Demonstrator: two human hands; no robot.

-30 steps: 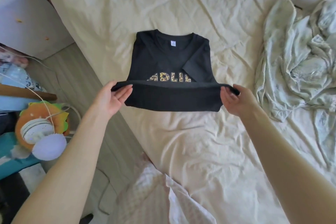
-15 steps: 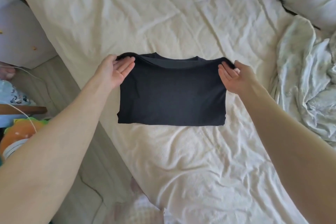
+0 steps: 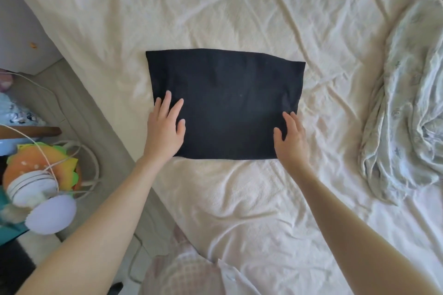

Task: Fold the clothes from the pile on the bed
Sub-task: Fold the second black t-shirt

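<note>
Left hand [image 3: 165, 130]: palm down, fingers straight and slightly spread, resting flat on the lower left corner of the black garment [image 3: 225, 103]. It grips nothing.

Right hand [image 3: 291, 140]: palm down, fingers extended and relaxed, lying on the lower right corner of the same garment. It grips nothing either.

Black garment: folded to a flat, roughly rectangular shape, lying at the centre of the frame on the cream bed sheet [image 3: 239, 7]. The top edge slopes slightly down toward the right. No print or neckline shows on the upward face. Both forearms run from the lower corners of the frame up to the garment's near edge.

Bed sheet: creased throughout and covering most of the frame.

Crumpled pale cloth [image 3: 402, 103]: bunched along the right edge of the frame, well apart from the black garment. Whether it is a garment or bedding cannot be told.

Lower centre of the frame: a pale pink checked fabric [image 3: 182, 273], partly overlapping the sheet's edge.

Left edge of the frame, beside the bed: a burger-shaped plush toy [image 3: 48, 165], a white cable [image 3: 91, 163] looped near it, and a pale round object [image 3: 51, 214] below.
</note>
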